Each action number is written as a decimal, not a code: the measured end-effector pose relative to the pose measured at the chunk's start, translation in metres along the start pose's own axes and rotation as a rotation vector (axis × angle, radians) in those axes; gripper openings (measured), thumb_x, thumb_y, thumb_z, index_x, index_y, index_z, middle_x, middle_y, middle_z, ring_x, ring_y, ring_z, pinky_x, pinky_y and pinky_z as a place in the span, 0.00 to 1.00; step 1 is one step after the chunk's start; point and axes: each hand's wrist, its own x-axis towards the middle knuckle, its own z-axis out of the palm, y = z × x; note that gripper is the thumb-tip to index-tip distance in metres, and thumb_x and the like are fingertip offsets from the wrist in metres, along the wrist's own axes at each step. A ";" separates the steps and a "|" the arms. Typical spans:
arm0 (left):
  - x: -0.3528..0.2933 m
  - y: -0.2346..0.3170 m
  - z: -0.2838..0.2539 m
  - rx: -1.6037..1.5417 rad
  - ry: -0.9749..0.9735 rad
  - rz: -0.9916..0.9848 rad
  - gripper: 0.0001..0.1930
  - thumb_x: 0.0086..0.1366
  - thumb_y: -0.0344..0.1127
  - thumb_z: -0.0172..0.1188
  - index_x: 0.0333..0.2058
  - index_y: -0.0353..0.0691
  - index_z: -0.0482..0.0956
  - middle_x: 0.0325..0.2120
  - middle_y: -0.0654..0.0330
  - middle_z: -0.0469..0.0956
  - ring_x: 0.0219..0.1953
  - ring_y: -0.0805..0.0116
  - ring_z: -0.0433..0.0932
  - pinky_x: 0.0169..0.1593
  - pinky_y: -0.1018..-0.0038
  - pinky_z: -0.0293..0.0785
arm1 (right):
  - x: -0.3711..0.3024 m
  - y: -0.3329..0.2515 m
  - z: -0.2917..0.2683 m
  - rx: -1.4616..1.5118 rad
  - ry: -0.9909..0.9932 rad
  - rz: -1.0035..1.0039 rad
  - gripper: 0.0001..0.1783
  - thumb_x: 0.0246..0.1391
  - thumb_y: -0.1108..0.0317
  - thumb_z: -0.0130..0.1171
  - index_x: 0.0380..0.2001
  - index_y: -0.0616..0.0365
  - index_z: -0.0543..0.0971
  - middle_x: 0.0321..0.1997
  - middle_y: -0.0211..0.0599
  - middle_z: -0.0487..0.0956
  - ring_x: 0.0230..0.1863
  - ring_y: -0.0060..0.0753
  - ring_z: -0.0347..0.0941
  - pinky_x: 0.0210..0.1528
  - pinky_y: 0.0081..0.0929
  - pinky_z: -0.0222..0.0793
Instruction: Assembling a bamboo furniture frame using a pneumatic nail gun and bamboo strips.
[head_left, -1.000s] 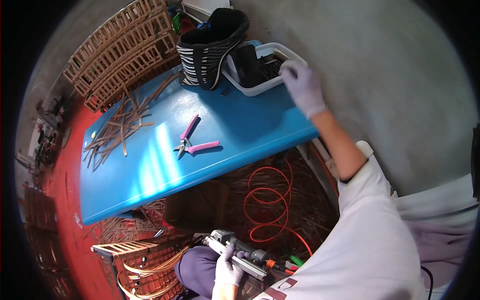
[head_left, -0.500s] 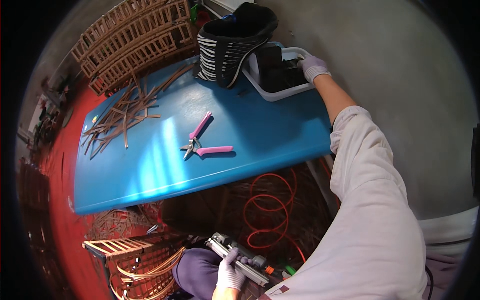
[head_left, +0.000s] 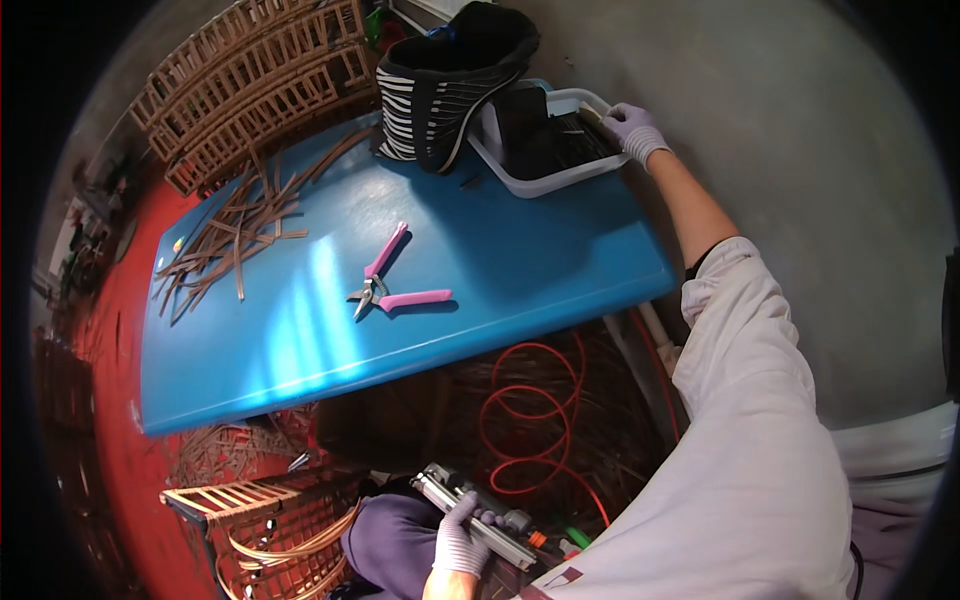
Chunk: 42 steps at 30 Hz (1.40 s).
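My left hand, in a pale glove, is closed around an air staple gun with a long silver magazine. The tool lies over my lap, its orange and green parts towards my body. Far to the right, my gloved right hand is at the rim of a white plastic bin. Its fingers are bent together, and a dark strip seems to meet them; what they grip is not clear. Inside the bin lie dark strips and a black piece.
Pink-handled pruning shears lie spread on the blue table. Brown rattan strips are heaped at left. A black-and-white striped bag stands beside the bin. A woven frame and a coiled red hose are below.
My right hand has drawn slightly up and back from inside the bin to its rim. The view has shifted a little; my left hand keeps its hold on the staple gun.
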 end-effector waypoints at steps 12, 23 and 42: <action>0.017 -0.003 -0.009 0.049 -0.003 -0.006 0.11 0.59 0.34 0.63 0.26 0.42 0.68 0.17 0.62 0.65 0.22 0.62 0.68 0.36 0.63 0.70 | -0.007 -0.050 0.019 -0.390 -0.159 -0.159 0.14 0.57 0.58 0.52 0.44 0.42 0.82 0.50 0.41 0.79 0.51 0.48 0.76 0.55 0.40 0.70; 0.009 -0.004 0.002 0.059 -0.009 -0.017 0.09 0.59 0.34 0.62 0.29 0.42 0.69 0.17 0.62 0.65 0.22 0.64 0.69 0.35 0.62 0.70 | -0.010 -0.051 0.020 -0.530 -0.185 -0.056 0.16 0.51 0.55 0.61 0.42 0.44 0.84 0.45 0.40 0.81 0.47 0.48 0.77 0.53 0.39 0.72; 0.001 -0.004 0.003 0.059 -0.017 0.011 0.08 0.60 0.33 0.62 0.33 0.44 0.70 0.20 0.64 0.64 0.22 0.66 0.67 0.33 0.64 0.69 | -0.178 -0.162 0.090 -0.340 -0.110 -0.360 0.13 0.54 0.58 0.59 0.36 0.54 0.79 0.37 0.42 0.77 0.40 0.46 0.77 0.42 0.40 0.75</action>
